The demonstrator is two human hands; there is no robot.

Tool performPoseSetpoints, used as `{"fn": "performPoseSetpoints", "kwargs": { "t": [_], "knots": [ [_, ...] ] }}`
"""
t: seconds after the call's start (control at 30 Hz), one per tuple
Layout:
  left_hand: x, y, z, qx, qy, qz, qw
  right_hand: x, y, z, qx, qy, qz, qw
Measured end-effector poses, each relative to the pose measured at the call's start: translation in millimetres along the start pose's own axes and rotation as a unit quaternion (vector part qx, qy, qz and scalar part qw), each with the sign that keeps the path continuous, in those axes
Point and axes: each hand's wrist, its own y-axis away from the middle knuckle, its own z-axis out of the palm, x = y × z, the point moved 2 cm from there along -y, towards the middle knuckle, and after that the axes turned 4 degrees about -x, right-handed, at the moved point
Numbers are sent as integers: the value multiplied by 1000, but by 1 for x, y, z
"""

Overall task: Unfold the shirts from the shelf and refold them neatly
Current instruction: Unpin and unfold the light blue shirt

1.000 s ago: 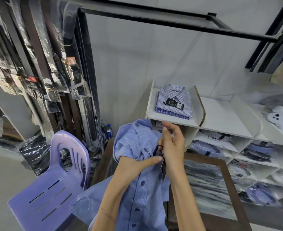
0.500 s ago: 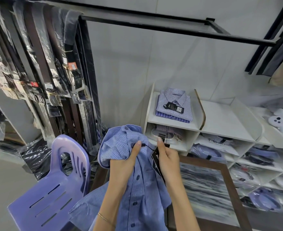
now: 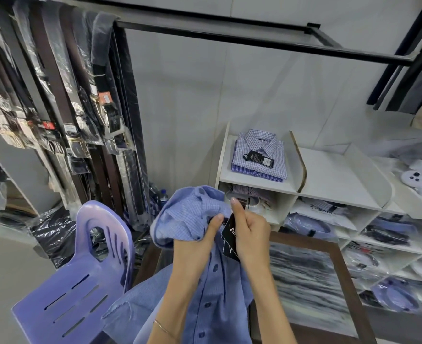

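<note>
Both hands hold the shirt (image 3: 192, 219) at its collar, above the table's (image 3: 339, 254) left edge: left hand (image 3: 195, 244) bunches cloth, right hand (image 3: 252, 232) pinches the tag (image 3: 229, 238). Tugging could tear the tag string or drop the shirt.

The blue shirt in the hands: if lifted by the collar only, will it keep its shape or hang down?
The blue shirt will likely hang limp: its cloth already bunches and droops around the left hand. It seems light. The hang tag beside the right hand may swing.
</note>
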Motion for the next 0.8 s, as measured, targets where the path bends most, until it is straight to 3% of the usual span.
{"fn": "performPoseSetpoints", "kwargs": {
  "t": [0.13,0.4,0.6,0.8],
  "knots": [
    [1,-4,-12,14,-2,-3,1000,6,-5,-13,17,9,-4,1000],
    [5,-6,-23,-31,0,-57,998,46,-1,-16,-92,69,48,992],
    [10,2,-26,-74,25,-83,994,34,5,-11,-142,-56,86,984],
    [10,14,-30,-115,80,-114,984,50,25,0,-244,-167,253,921]
  ]
}}
